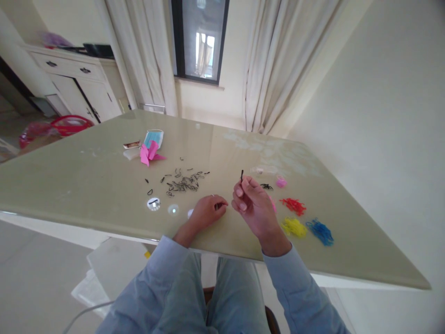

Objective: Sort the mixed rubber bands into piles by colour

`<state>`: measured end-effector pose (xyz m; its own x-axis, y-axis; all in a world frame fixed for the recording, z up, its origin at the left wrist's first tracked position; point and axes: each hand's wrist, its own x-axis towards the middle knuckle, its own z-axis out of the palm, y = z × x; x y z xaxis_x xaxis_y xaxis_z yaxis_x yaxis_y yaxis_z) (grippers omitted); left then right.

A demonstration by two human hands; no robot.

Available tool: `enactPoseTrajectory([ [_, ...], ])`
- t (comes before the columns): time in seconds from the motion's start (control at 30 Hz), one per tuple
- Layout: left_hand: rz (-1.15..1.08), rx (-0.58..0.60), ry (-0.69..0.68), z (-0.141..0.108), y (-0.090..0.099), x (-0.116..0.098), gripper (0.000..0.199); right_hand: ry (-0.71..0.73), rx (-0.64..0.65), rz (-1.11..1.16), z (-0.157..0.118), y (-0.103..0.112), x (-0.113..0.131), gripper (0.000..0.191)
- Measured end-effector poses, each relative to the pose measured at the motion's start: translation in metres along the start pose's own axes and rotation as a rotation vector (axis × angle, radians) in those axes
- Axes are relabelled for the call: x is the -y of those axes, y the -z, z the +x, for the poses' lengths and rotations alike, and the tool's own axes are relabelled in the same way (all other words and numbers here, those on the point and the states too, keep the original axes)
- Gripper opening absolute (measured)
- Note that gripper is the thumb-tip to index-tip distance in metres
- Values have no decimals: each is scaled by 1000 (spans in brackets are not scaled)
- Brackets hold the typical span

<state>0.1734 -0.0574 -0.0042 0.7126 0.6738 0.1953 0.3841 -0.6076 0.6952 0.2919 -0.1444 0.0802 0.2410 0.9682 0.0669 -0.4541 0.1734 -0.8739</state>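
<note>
My right hand [255, 204] is raised over the front of the table, its thumb and fingers pinched on a small black rubber band [242, 175] that sticks up from the fingertips. Beside it, my left hand [207, 212] rests low at the table's front, fingers curled towards the thumb; whatever they hold, if anything, cannot be made out. A loose pile of black rubber bands [184, 184] lies beyond the left hand. To the right are a smaller black bunch [266, 186] and heaps of red bands [294, 206], yellow bands [294, 227] and blue bands [320, 231].
Shiny table [104, 185] spans the view. At its far left lie a blue face mask [153, 138], a pink folded piece [149, 153] and a small packet [131, 145]. A pink bundle [281, 182] sits right of my hands. Curtains and a cabinet [76, 83] stand behind.
</note>
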Motion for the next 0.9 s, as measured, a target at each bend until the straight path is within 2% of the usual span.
enactPoseTrajectory([
  [0.1, -10, -1, 13, 0, 0, 1, 21, 3, 12, -128, -1, 17, 12, 30],
  [0.17, -6, 2, 7, 0, -1, 2, 21, -2, 13, -321, 5, 36, 24, 28],
  [0.23, 5, 4, 8, 0, -1, 3, 22, 6, -29, -596, 16, 61, 37, 25],
  [0.33, 15, -1, 19, 0, -2, 4, 22, 31, -187, -1074, 39, 102, 56, 16],
  [0.4, 17, -3, 26, 0, -2, 4, 21, -77, -216, -1455, 53, 125, 64, 16],
  [0.47, 17, -4, 30, 0, -2, 3, 21, -195, -193, -1687, 62, 141, 68, 17],
  [0.57, 18, -2, 33, 0, -1, 2, 21, -270, -177, -1791, 69, 153, 66, 18],
  [0.67, 21, -1, 38, 0, 0, 2, 21, -304, -163, -1848, 71, 156, 59, 19],
  [0.9, 11, 3, 29, 0, -2, 4, 20, -279, -133, -1936, 72, 156, 56, 23],
])
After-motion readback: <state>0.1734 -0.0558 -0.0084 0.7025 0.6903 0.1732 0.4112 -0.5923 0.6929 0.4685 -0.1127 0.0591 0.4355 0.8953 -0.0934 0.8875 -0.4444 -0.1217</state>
